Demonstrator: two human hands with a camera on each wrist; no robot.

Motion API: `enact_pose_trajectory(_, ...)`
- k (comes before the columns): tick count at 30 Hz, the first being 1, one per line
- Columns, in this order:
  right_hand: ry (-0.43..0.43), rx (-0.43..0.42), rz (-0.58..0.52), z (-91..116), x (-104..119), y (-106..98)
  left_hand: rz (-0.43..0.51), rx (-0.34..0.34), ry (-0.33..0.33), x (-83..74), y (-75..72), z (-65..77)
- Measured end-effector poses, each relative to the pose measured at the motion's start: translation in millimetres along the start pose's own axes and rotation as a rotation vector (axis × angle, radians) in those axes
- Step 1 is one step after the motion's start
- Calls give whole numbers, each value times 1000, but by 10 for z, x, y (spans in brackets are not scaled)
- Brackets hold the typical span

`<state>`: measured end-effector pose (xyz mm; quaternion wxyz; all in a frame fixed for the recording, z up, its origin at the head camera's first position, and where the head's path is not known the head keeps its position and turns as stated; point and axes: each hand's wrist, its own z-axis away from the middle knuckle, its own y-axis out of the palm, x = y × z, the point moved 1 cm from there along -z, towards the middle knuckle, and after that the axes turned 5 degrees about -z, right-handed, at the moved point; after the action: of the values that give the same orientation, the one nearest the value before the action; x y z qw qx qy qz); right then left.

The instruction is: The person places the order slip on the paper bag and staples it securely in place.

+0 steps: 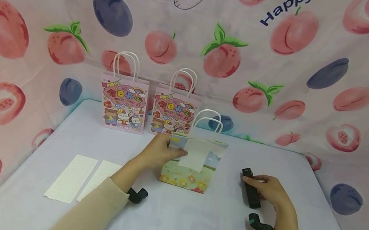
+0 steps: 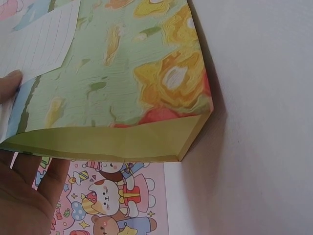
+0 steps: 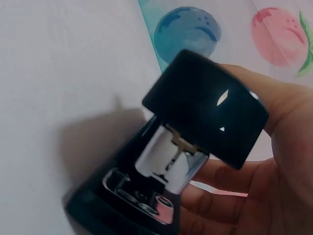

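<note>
Currently, the left hand (image 1: 158, 153) pinches a lined note (image 1: 194, 155) against a flowered paper bag (image 1: 186, 177), likely light and easily creased; right of the bag, the right hand (image 1: 273, 191) grips a stapler (image 1: 250, 191), probably rigid, best held mid-body.

The paper bag (image 1: 185, 179), with upright white handles (image 1: 221, 127), bore yellow and orange flowers on green below a blue sky. A white, ruled paper slip (image 1: 194, 156) lay against its upper face. The black stapler (image 1: 252, 192) slanted to the bag's right, well apart, its mouth parted; contact with the surface (image 1: 218, 228) could not be determined.
</note>
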<state>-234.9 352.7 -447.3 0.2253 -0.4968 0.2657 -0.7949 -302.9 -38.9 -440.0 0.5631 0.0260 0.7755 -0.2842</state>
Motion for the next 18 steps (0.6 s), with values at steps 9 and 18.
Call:
enact_pose_trajectory(9, -11, -9, -6, 3, 30, 54, -3, 15, 5, -6, -4, 4)
enact_pose_trajectory(18, -91, -56, -116, 125, 219, -41, -15, 29, 40, -7, -14, -6)
